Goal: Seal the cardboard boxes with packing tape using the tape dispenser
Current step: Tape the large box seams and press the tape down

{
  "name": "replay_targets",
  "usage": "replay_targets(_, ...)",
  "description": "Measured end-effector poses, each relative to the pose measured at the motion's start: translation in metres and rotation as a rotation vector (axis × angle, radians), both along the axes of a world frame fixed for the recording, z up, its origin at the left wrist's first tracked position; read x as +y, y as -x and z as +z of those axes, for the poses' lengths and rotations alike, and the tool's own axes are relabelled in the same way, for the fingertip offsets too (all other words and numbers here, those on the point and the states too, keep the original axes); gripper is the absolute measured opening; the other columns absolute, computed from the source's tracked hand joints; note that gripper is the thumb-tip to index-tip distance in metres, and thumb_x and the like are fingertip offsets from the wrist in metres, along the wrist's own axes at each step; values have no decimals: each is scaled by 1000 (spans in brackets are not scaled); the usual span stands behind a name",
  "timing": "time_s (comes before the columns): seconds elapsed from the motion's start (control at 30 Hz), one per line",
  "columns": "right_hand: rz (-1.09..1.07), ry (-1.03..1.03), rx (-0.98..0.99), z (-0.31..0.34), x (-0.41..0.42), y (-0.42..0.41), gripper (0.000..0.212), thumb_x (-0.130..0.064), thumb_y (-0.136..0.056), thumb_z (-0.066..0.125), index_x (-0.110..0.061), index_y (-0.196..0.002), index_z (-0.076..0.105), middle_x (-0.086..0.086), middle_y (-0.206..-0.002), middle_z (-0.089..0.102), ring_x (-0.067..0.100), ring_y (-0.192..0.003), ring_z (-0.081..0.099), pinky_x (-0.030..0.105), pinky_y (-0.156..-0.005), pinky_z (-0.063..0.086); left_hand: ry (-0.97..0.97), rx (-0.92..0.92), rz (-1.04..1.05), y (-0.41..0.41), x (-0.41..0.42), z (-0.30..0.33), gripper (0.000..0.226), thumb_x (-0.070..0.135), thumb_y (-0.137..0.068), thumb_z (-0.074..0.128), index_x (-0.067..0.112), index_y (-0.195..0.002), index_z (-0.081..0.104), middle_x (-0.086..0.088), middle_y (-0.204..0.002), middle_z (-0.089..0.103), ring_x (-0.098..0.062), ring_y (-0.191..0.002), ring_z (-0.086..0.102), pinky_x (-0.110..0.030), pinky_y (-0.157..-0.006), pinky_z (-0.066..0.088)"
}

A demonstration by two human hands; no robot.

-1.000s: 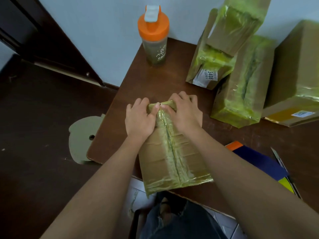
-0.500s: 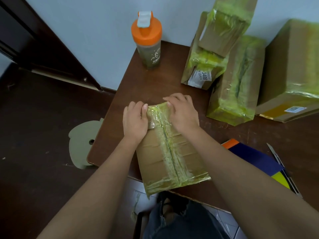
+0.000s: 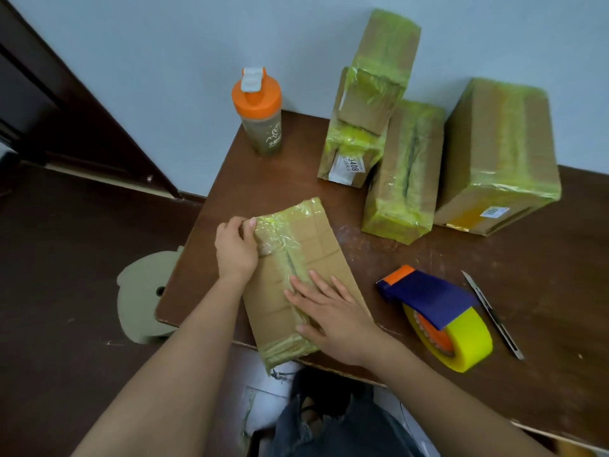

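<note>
The left hand (image 3: 234, 249) curls its fingers over the far left corner of the flat brown cardboard box (image 3: 298, 278) striped with yellow tape; the right hand (image 3: 333, 319) lies flat and spread on its near half; the box overhangs the dark brown wooden table (image 3: 543, 291); the blue-and-orange tape dispenser (image 3: 438, 313) sits right of it; a pale blue wall (image 3: 164, 61) rises behind.

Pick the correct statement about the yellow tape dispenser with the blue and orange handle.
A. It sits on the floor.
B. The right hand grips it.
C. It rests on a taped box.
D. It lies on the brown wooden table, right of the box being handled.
D: the yellow tape dispenser with the blue and orange handle lies untouched on the brown wooden table, while the right hand rests flat on the cardboard box.
</note>
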State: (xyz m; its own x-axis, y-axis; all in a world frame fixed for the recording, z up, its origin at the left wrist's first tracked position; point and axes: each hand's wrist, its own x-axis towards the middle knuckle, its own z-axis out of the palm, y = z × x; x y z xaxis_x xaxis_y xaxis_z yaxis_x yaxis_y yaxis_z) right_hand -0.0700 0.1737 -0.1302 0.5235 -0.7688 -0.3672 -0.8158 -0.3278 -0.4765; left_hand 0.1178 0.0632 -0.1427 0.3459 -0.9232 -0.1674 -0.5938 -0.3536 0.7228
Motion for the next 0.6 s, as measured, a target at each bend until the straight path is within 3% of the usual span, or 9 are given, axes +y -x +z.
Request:
replay_targets(0.13,-224,62,33,13,17,15,48,-36,-102,43,-42,-149,32,-10,-164,-5,13,-148,-19,46,-119,-14,-81,110,299,-8,7,11,28,33,-99,50,7,-98,62,-13,-113,60,-22,-96,53,-31,-85,40)
replay_targets(0.2,-356,80,111,17,21,20,53,-42,-100,46,-41,-150,26,-1,-163,-16,23,-148,-21,48,-118,-13,-141,225,446,-14,14,20,32,35,-97,54,7,-111,60,-12,-124,57,-24,-104,54,-33,-91,42)
replay_targets(0.3,-445,31,65,22,16,22,76,-46,-95,54,-37,-155,9,3,-159,-29,28,-147,-23,48,-119,-5,-348,269,577,-13,32,37,73,50,-93,53,5,-146,31,-15,-150,27,-36,-129,41,-45,-104,36)
replay_targets(0.4,-451,25,62,24,-5,23,88,-44,-93,57,-27,-157,0,4,-160,-27,26,-149,-19,46,-120,-4,-404,293,574,6,60,43,77,50,-97,45,-1,-148,20,-18,-153,15,-39,-129,39,-46,-104,35)
replay_targets(0.5,-510,-82,3,29,-29,21,90,-41,-94,56,-20,-157,-5,3,-164,-9,22,-151,-5,47,-120,-1,-388,410,535,21,88,34,65,44,-99,45,2,-146,32,-15,-151,29,-38,-128,42,-46,-104,37)
replay_targets(0.6,-565,-191,-51,31,-38,22,88,-42,-92,58,-18,-158,4,2,-160,20,25,-145,24,46,-117,23,-308,419,466,27,105,30,49,35,-100,46,3,-137,48,-14,-137,52,-35,-122,51,-48,-104,42)
